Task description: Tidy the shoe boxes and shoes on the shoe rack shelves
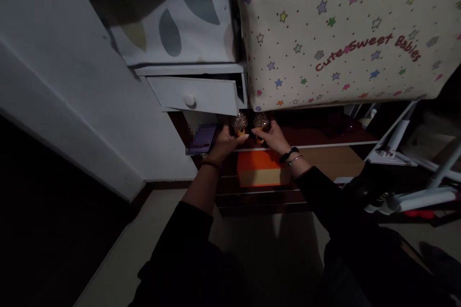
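Two glittery shoes with orange parts sit side by side on a dark red shelf (309,140), under a slightly pulled-out white drawer (212,96). My left hand (227,143) is closed round the left glittery shoe (239,121), its thumb across the orange part. The right glittery shoe (261,120) is gripped by my right hand (274,137), with the thumb on its near side. Dim light and my fingers hide parts of both shoes, and I cannot tell whether they touch the shelf.
Below lies an orange box (263,169) beside a brown cardboard box (326,162). A cream fabric bin (306,76) printed with stars overhangs the shelf. Left of my hands is a purple packet (202,139); a white wall (144,120) bounds that side. White metal legs (427,199) stand at right.
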`<state>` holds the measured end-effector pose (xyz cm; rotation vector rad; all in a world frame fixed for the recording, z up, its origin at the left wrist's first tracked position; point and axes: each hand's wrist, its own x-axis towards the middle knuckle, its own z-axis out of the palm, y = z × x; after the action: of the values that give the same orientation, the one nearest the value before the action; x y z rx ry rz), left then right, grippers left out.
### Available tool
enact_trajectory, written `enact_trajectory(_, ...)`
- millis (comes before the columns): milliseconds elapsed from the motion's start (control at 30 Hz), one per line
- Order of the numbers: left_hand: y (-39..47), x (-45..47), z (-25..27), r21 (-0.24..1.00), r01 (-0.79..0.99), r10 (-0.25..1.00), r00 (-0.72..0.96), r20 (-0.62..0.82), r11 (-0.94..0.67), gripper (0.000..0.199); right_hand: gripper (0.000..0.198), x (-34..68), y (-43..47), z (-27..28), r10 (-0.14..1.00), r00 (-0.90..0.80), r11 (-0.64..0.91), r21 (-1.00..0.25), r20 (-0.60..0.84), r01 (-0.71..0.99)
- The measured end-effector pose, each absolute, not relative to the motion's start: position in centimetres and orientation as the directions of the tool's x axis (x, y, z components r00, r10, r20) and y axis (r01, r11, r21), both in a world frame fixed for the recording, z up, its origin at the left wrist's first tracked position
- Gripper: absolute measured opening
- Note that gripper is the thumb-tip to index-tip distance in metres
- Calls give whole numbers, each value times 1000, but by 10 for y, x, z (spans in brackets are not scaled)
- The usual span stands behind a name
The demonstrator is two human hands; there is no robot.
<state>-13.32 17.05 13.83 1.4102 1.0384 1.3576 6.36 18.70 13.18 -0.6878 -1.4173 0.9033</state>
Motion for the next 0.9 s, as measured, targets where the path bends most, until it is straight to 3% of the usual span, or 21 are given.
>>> enact_trajectory(400,160,-131,144,967,93,971,55,232,-236,79,72,70,187,126,854,-93,500,-857,511,-121)
enact_trajectory(900,170,-136,134,949,149,961,64,270,-277,88,76,66,186,123,843,-90,516,-845,530,-137)
